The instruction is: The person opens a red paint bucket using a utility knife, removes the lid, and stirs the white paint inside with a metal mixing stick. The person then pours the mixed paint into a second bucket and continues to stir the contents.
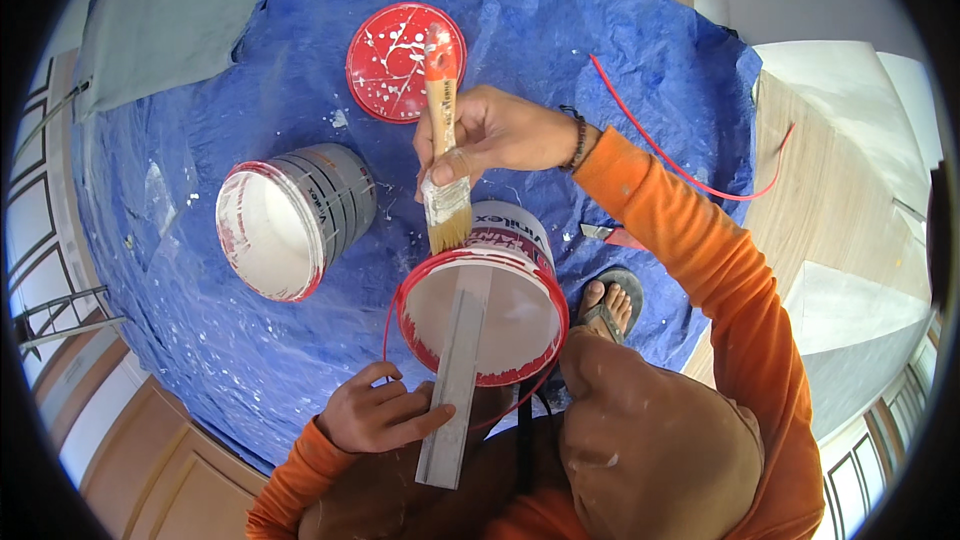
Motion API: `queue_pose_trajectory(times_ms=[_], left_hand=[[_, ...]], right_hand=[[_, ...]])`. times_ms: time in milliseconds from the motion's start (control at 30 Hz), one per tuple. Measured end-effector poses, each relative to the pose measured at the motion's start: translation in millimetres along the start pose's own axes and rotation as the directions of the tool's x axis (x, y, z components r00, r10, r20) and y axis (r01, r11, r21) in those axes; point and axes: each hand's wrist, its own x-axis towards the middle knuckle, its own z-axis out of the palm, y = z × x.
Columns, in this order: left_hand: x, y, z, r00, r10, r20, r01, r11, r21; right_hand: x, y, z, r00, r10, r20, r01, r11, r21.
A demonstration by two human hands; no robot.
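Blue plastic tarpaulin (pixel 560 20), speckled with white paint, lies beneath a person in orange sleeves who works at a round paint bucket (pixel 515 230). The hands are apart from each other. The right hand (pixel 490 135) is clamped, thumb and fingers, around the lower part of a paintbrush (pixel 441 125), its bristles pointing down at the bucket's far rim; whether they touch it cannot be told. Dark lettering runs along the brush's wooden handle, which ends in red. The left hand (pixel 375 415) has its index finger on a grey strip (pixel 456 370) that spans the bucket's red-smeared mouth and juts over the near rim; whether its other fingers grip the strip is unclear. The bucket's white wall carries dark lettering and a purplish-red label. Farther left stands a second bucket (pixel 350 190), grey, with dark bands and lettering. Beyond the brush lies a red lid (pixel 385 60) splashed white; at right, a red cord (pixel 700 184) curves over the tarpaulin's edge.
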Motion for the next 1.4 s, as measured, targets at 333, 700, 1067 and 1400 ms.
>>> queue_pose_trajectory(times_ms=[333, 700, 1067, 1400], left_hand=[[-4, -8, 3, 1.0, 0.025, -0.006, -0.024, 1.0, 0.014], [-1, -10, -1, 0.999, -0.006, 0.048, 0.007, 1.0, -0.026], [8, -19, 5, 0.996, 0.084, 0.006, -0.083, 0.993, -0.089], [3, -12, 3, 0.999, 0.022, 0.032, -0.019, 0.996, -0.085]], right_hand=[[-84, -23, 8, 0.989, -0.038, -0.144, 0.048, 0.997, 0.067], [-153, -25, 19, 0.92, -0.111, -0.375, 0.147, 0.987, 0.069], [16, -30, 36, 0.942, -0.275, -0.192, 0.131, 0.828, -0.545], [-46, -49, 29, 0.963, -0.19, -0.19, 0.05, 0.822, -0.568]])
